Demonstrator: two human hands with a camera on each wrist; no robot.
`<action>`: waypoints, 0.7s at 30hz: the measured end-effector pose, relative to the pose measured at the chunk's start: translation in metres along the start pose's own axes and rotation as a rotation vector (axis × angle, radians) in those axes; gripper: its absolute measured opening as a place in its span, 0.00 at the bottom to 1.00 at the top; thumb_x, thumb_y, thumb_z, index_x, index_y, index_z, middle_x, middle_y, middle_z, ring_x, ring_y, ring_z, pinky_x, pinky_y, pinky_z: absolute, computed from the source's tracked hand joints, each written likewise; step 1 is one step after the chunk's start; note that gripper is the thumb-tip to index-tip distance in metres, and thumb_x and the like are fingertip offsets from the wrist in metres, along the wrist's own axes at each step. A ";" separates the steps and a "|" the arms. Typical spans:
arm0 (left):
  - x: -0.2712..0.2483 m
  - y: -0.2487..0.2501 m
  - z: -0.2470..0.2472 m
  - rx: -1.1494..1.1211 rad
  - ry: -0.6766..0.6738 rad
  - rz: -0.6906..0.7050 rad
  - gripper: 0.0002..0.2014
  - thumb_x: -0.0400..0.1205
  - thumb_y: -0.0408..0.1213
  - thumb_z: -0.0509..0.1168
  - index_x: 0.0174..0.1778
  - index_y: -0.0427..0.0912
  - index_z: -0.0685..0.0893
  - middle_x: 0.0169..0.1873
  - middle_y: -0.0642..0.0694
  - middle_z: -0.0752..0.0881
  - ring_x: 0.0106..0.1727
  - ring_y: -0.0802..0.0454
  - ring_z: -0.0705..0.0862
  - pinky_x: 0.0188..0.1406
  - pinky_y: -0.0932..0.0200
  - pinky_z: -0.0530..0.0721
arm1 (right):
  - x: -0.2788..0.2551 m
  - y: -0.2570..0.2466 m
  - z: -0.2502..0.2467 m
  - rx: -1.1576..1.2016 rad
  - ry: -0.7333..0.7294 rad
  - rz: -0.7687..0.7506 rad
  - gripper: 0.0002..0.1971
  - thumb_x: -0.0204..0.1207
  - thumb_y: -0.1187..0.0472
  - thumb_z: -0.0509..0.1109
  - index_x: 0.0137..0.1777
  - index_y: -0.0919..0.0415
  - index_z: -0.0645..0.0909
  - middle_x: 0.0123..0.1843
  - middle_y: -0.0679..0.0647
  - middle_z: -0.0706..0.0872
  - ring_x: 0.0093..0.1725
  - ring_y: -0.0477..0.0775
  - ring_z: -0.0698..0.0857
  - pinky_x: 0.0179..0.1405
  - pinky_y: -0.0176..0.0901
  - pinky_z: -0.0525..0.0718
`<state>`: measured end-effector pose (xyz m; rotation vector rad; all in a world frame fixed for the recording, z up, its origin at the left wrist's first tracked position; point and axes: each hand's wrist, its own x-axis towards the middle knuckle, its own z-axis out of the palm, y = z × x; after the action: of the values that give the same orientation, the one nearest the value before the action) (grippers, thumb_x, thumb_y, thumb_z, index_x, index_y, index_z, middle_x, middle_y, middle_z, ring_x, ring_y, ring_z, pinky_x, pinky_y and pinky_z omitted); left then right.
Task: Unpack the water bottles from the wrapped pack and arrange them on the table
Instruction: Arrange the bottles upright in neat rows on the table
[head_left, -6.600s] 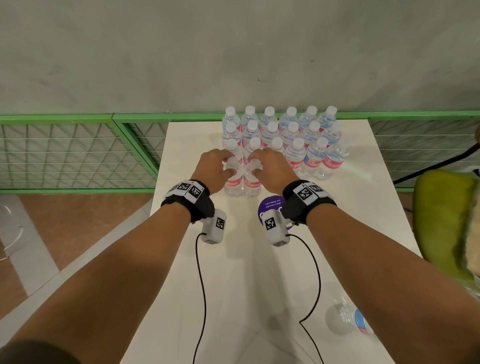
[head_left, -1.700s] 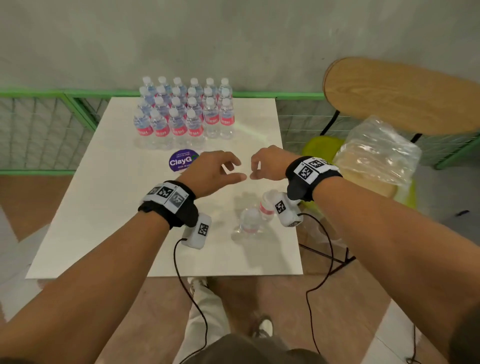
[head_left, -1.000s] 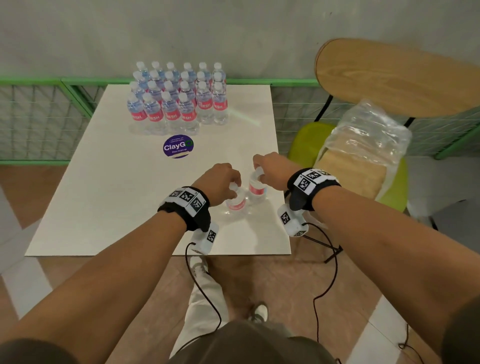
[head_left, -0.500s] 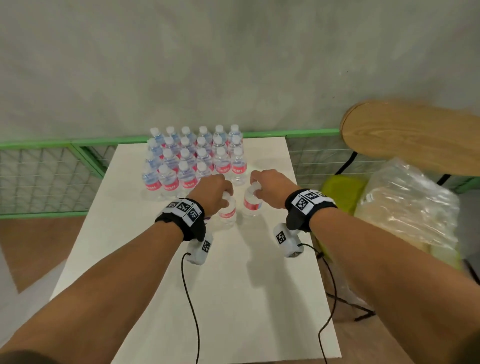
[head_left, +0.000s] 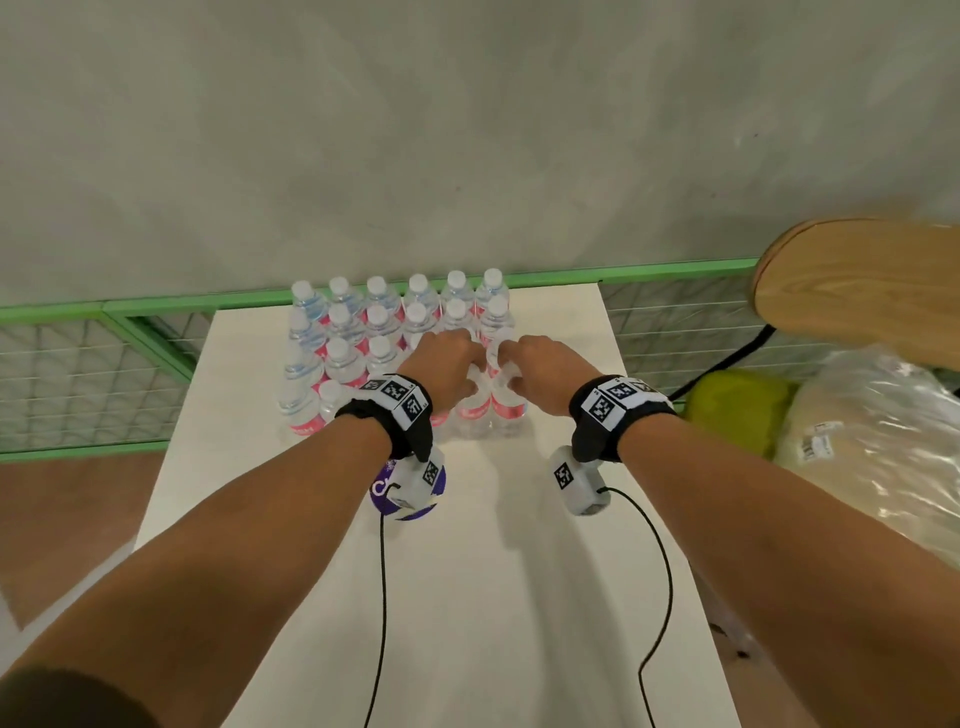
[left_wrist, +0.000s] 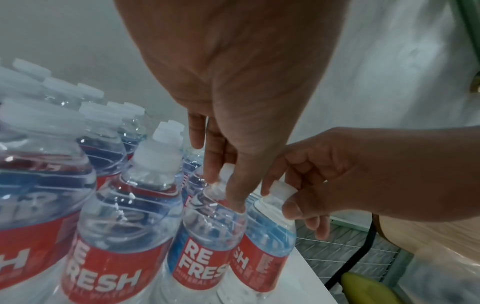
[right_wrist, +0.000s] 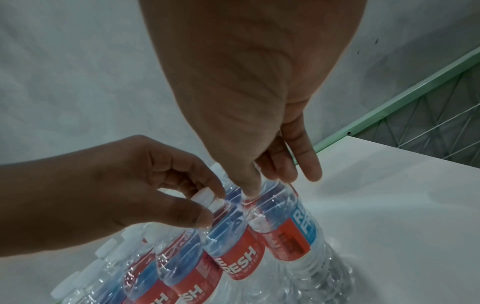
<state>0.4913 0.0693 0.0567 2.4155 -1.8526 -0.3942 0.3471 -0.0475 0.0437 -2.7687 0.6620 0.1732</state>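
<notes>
From the head view both hands hide the caps they hold. The left hand (left_wrist: 233, 92) pinches one bottle (left_wrist: 207, 236) by its neck, the right hand (right_wrist: 259, 92) another bottle (right_wrist: 293, 224) just beside it. Both stand on the surface (head_left: 467, 597) at the near right corner of the bottle block (head_left: 363, 338).

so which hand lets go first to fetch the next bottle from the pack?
Right, probably. The right hand pinches the outermost bottle, at the block's right end, nearest the wrapped pack on the right. The left hand grips the neighbouring bottle, further away.
</notes>
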 end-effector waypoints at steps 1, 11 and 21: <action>0.004 -0.001 0.001 0.000 0.003 0.008 0.14 0.77 0.38 0.73 0.60 0.47 0.87 0.55 0.45 0.83 0.57 0.42 0.83 0.57 0.50 0.79 | 0.001 0.001 0.000 0.008 0.001 0.004 0.16 0.79 0.58 0.66 0.67 0.54 0.76 0.56 0.59 0.82 0.54 0.63 0.83 0.53 0.55 0.83; -0.003 -0.006 0.017 0.015 0.080 -0.034 0.22 0.77 0.49 0.73 0.66 0.48 0.82 0.59 0.46 0.82 0.58 0.43 0.82 0.62 0.47 0.75 | -0.013 0.000 0.019 0.141 0.132 0.108 0.21 0.77 0.47 0.73 0.62 0.58 0.75 0.56 0.55 0.80 0.49 0.61 0.83 0.49 0.55 0.84; -0.010 -0.005 0.024 -0.003 0.107 -0.039 0.19 0.78 0.44 0.73 0.65 0.46 0.84 0.60 0.44 0.83 0.61 0.41 0.82 0.64 0.42 0.77 | -0.018 0.007 0.028 0.316 0.206 0.110 0.19 0.75 0.55 0.75 0.64 0.57 0.79 0.57 0.53 0.80 0.53 0.55 0.82 0.52 0.48 0.81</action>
<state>0.4878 0.0828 0.0343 2.4228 -1.7622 -0.2645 0.3264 -0.0373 0.0187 -2.4661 0.8158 -0.1819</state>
